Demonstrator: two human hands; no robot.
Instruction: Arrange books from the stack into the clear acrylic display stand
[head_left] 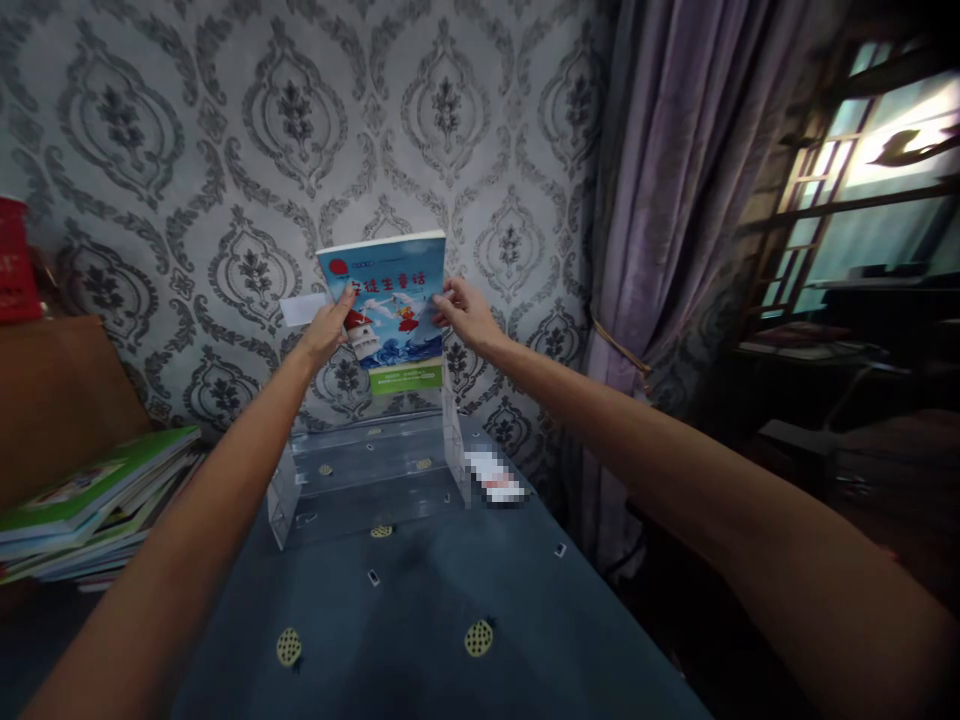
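A blue picture book (401,345) with red lettering and a green band along its bottom is held up before the wall. My left hand (327,325) grips its left edge, thumb across the cover. On the opposite edge, the fingers of my right hand (466,312) are closed on the book. Below it on the table stands a clear plastic rack (456,450) with upright side panels. A white rectangular piece (303,309) shows behind my left hand; I cannot tell whether it belongs to the book.
Dark blue patterned cloth covers the table (420,620). A pile of books (97,490) and a brown box (67,400) stand at the left. A blurred white item (493,478) lies right of the rack. A purple curtain (660,200) hangs beyond the table's right side.
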